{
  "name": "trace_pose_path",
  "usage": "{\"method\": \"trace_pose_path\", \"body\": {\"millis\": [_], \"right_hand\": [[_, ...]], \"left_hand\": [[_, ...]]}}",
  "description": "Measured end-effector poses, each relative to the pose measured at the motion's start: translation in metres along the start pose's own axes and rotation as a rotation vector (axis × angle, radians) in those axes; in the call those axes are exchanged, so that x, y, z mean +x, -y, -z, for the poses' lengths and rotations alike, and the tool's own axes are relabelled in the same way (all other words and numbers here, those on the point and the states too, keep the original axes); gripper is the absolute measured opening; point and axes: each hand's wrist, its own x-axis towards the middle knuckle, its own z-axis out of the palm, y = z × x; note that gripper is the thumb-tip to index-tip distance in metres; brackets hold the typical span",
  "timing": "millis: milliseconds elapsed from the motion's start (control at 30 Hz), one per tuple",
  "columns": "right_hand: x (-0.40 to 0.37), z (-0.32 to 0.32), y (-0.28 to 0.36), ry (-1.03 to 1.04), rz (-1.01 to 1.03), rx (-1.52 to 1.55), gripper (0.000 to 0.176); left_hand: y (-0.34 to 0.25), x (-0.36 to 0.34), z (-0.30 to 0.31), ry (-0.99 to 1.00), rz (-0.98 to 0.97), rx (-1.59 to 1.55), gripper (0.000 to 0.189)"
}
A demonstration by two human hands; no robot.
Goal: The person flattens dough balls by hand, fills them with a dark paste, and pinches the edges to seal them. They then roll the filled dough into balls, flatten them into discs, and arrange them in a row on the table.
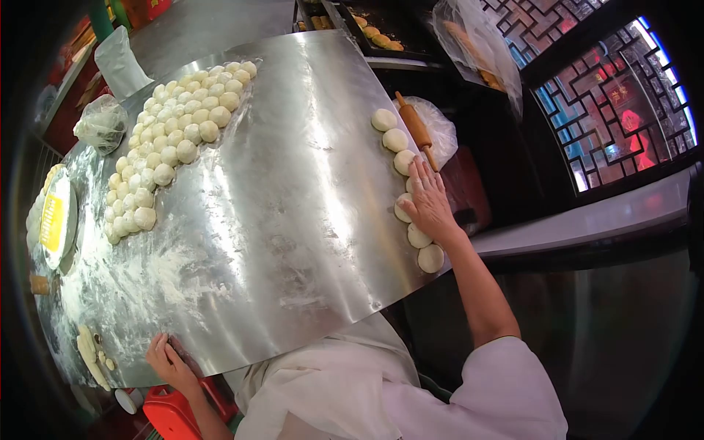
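My right hand (431, 202) lies palm down, its fingers stretched out, over a row of flattened dough rounds (430, 258) along the right edge of the metal table. It partly covers the rounds in the middle of the row. Just beyond my fingertips is a wooden rolling pin (416, 126). My left hand (171, 362) rests at the table's near edge, its fingers apart and holding nothing. Many dough balls (186, 151) sit packed together at the table's far left. Strips and small bits of dough (89, 353) lie left of my left hand.
White flour (165, 275) covers part of the metal table (286, 110). A plate with something yellow (71, 220) and a plastic bag (100, 125) are at the left. Bread trays (378, 33) stand beyond the far edge. A red stool (170, 412) is below the near edge.
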Motion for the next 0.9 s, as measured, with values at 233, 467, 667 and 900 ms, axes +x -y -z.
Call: {"method": "trace_pose_path", "body": {"millis": [233, 467, 667, 900], "right_hand": [[0.066, 0.018, 0.001, -0.350, 0.130, 0.115, 0.085], [0.095, -0.016, 0.051, -0.072, 0.053, -0.201, 0.078], [0.104, 0.001, 0.285, 0.082, 0.497, 0.489, 0.056], [0.150, -0.044, 0.463, 0.012, 0.696, 0.477, 0.053]], "left_hand": [[-0.005, 0.003, 0.003, -0.025, -0.032, -0.034, 0.019], [-0.027, 0.014, 0.012, -0.080, 0.044, -0.079, 0.020], [-0.026, 0.014, 0.012, -0.087, 0.072, -0.076, 0.019], [-0.023, 0.015, 0.012, -0.092, 0.097, -0.094, 0.019]]}}
